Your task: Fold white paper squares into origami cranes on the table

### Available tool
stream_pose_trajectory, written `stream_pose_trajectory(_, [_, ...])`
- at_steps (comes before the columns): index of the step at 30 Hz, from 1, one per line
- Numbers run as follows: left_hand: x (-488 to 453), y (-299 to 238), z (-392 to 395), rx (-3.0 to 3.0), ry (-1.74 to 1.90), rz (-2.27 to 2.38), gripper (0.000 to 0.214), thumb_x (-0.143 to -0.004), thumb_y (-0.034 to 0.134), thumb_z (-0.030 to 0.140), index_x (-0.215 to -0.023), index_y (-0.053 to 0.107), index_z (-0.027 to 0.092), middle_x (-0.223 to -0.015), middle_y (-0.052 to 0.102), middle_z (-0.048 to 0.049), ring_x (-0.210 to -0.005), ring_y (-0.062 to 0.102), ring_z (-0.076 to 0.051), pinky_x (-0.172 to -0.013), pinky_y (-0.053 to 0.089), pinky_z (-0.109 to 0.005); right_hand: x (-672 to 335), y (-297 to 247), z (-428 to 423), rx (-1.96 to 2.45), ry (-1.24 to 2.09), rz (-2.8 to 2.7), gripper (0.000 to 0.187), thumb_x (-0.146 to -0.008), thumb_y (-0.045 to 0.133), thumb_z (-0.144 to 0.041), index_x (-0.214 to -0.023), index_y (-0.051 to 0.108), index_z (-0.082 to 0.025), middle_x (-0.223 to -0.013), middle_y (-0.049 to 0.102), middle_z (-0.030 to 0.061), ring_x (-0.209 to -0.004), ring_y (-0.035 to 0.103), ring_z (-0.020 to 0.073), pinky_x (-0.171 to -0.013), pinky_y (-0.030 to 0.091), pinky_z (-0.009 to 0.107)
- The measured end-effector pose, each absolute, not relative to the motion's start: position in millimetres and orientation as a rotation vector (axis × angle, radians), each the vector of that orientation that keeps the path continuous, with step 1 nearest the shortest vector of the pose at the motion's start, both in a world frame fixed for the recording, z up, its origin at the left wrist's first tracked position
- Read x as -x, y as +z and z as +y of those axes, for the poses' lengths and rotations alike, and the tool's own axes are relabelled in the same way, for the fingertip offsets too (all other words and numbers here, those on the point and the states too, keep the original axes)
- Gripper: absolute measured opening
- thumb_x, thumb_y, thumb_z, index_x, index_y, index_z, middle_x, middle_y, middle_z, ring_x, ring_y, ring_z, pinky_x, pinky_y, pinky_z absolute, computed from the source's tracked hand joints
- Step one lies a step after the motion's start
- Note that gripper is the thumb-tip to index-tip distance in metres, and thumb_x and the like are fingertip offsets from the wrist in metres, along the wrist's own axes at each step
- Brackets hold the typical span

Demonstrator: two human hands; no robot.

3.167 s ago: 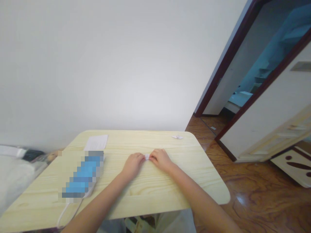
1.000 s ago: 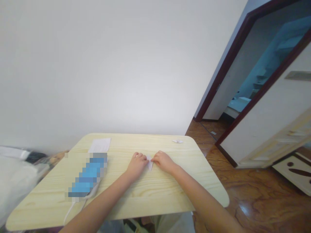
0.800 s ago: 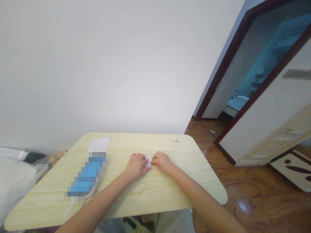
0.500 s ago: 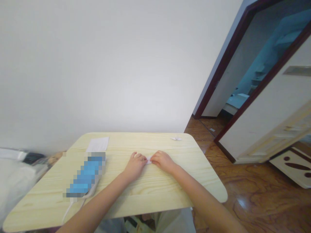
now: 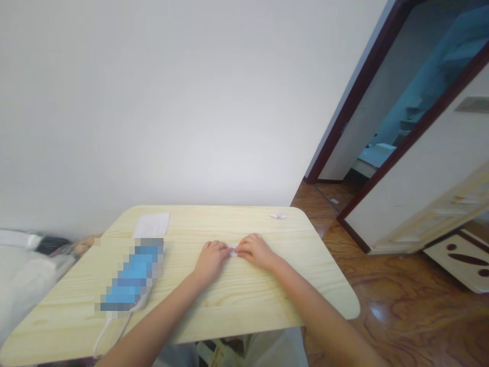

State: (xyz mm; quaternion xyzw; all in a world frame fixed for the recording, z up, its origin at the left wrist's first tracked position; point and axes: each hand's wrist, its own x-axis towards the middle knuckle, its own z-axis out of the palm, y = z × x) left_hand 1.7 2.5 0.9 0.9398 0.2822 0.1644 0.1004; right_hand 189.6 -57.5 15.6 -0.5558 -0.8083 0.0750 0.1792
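Note:
A small piece of folded white paper (image 5: 232, 251) sits on the pale pine tabletop (image 5: 244, 298), mostly hidden by my fingertips. My left hand (image 5: 211, 261) and my right hand (image 5: 255, 252) pinch it from either side, resting on the table. Farther off, near the back edge, lies a small white origami figure (image 5: 278, 216). A white paper sheet (image 5: 151, 225) lies at the back left. In front of that sheet is a blue object (image 5: 132, 275), pixelated and impossible to identify, with a white cord (image 5: 109, 334) trailing towards the front edge.
The table's back side meets a white wall. Beyond its right edge is a glossy wooden floor, with an open door (image 5: 412, 204) and a dark-framed doorway. Pale cloth (image 5: 23, 275) fills the lower left, and cloth or clothing shows below the table's front edge.
The paper has gone from a pointed fold showing between my hands to a small fold, mostly covered by my fingertips. My hands have drawn closer together.

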Motion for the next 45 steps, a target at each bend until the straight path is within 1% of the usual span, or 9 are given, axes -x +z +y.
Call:
stream_pose_trajectory(3, [-2.7,-0.9,2.7,-2.805,0.505,0.819,0.021,-0.082,0.048,0.022,-0.097,0.063,0.027,-0.091,0.062,-0.0032,-0.090,0.050,-0.020,-0.079,0.034,-0.035,-190.4,13.3,-55.4,1.549,0.199,-2.279,0.017,-0.082,0.052,-0.034,-0.089,0.065,-0.025,-0.088,0.062,0.0012,-0.089,0.050,0.0146,-0.084,0.028,0.031])
stream_pose_trajectory(6, [-1.2,-0.1,0.5,-2.801,0.559,0.822,0.022,-0.081,0.048,0.022,-0.097,0.063,0.027,-0.090,0.061,-0.0040,-0.090,0.049,-0.020,-0.078,0.035,-0.035,-188.4,11.8,-55.2,1.543,0.182,-2.269,0.014,-0.082,0.052,-0.030,-0.086,0.064,-0.023,-0.086,0.062,0.0013,-0.088,0.050,0.0145,-0.084,0.028,0.031])
stream_pose_trajectory(12, [-0.1,-3.3,-0.2,-2.693,0.682,0.922,0.023,-0.082,0.046,0.034,-0.091,0.067,0.030,-0.091,0.060,-0.0052,-0.090,0.049,-0.020,-0.080,0.038,-0.036,-181.2,7.9,-56.5,1.658,0.115,-2.117,0.015,-0.082,0.051,-0.027,-0.079,0.062,-0.018,-0.084,0.059,0.0033,-0.087,0.047,0.0164,-0.082,0.030,0.032])
stream_pose_trajectory(17, [-6.2,-11.5,5.2,-2.503,0.713,1.086,0.018,-0.077,0.053,0.037,-0.081,0.070,0.030,-0.092,0.062,-0.0032,-0.090,0.052,-0.020,-0.081,0.039,-0.037,-177.1,3.0,-51.9,1.726,0.160,-2.046,0.012,-0.081,0.052,-0.025,-0.077,0.060,-0.018,-0.085,0.057,0.0036,-0.088,0.046,0.0165,-0.081,0.030,0.032])
stream_pose_trajectory(24, [-7.2,-9.3,4.9,-2.469,0.680,1.112,0.018,-0.076,0.053,0.037,-0.079,0.070,0.030,-0.096,0.062,-0.0025,-0.094,0.052,-0.021,-0.083,0.039,-0.039,-179.0,2.4,-55.7,1.678,0.215,-2.016,0.010,-0.081,0.052,-0.023,-0.080,0.061,-0.019,-0.087,0.055,0.0028,-0.090,0.046,0.0162,-0.084,0.029,0.033])
stream_pose_trajectory(28, [-6.0,-7.3,3.1,-2.504,0.671,1.090,0.021,-0.079,0.049,0.037,-0.082,0.069,0.032,-0.099,0.062,-0.0024,-0.096,0.051,-0.021,-0.084,0.038,-0.040,-182.3,1.6,-59.0,1.638,0.264,-1.985,0.010,-0.076,0.059,-0.028,-0.083,0.063,-0.023,-0.088,0.055,0.0020,-0.091,0.047,0.0165,-0.087,0.028,0.033])
stream_pose_trajectory(32, [-6.1,-7.7,2.9,-2.500,0.660,1.106,0.023,-0.080,0.047,0.036,-0.084,0.069,0.032,-0.100,0.062,-0.0021,-0.096,0.051,-0.021,-0.085,0.038,-0.040,-182.6,-0.5,-57.6,1.661,0.252,-1.976,0.012,-0.077,0.058,-0.033,-0.081,0.064,-0.024,-0.087,0.056,0.0023,-0.090,0.047,0.0170,-0.084,0.029,0.032])
stream_pose_trajectory(38, [-7.9,-7.4,6.7,-2.495,0.614,1.118,0.017,-0.076,0.054,0.036,-0.083,0.069,0.034,-0.100,0.062,-0.0015,-0.095,0.052,-0.021,-0.084,0.039,-0.038,-178.4,-0.7,-53.8,1.721,0.202,-1.987,0.009,-0.077,0.058,-0.029,-0.080,0.065,-0.023,-0.087,0.055,0.0027,-0.089,0.046,0.0172,-0.082,0.031,0.033])
stream_pose_trajectory(45, [-8.1,-3.9,6.8,-2.474,0.586,1.138,0.019,-0.076,0.052,0.038,-0.083,0.069,0.033,-0.103,0.061,-0.0019,-0.096,0.051,-0.021,-0.086,0.038,-0.038,-169.1,-5.3,-49.2,1.816,0.201,-1.839,0.008,-0.076,0.057,-0.023,-0.072,0.065,-0.021,-0.093,0.058,0.0030,-0.092,0.046,0.0174,-0.085,0.032,0.033])
